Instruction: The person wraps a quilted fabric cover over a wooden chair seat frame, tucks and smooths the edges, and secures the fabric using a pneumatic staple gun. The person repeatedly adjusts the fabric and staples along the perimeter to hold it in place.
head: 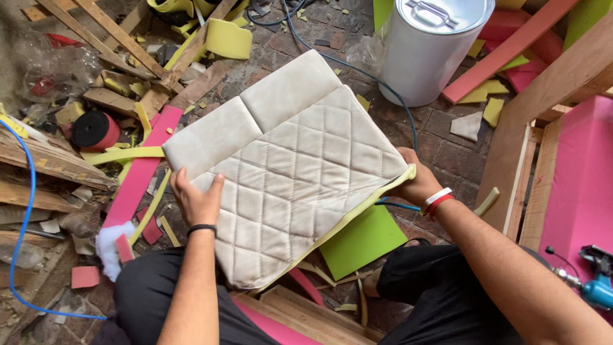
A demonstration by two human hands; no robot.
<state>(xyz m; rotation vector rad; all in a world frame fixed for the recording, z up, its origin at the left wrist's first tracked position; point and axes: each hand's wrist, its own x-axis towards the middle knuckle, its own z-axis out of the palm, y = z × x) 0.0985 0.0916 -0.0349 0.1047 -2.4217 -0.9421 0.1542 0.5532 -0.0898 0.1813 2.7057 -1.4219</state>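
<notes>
The left hand (195, 203) pinches the near-left edge of the quilted cushion cover (290, 169); the right hand (418, 182) clamps its right edge, thumb on top. The cover hangs above the lap, left of the white drum (431, 51). It looks light, soft and floppy, best held at the foam-backed edges.

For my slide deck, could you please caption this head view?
Left hand and right hand grip opposite edges of a cream diamond-quilted upholstery panel over a scrap-strewn brick floor.
</notes>
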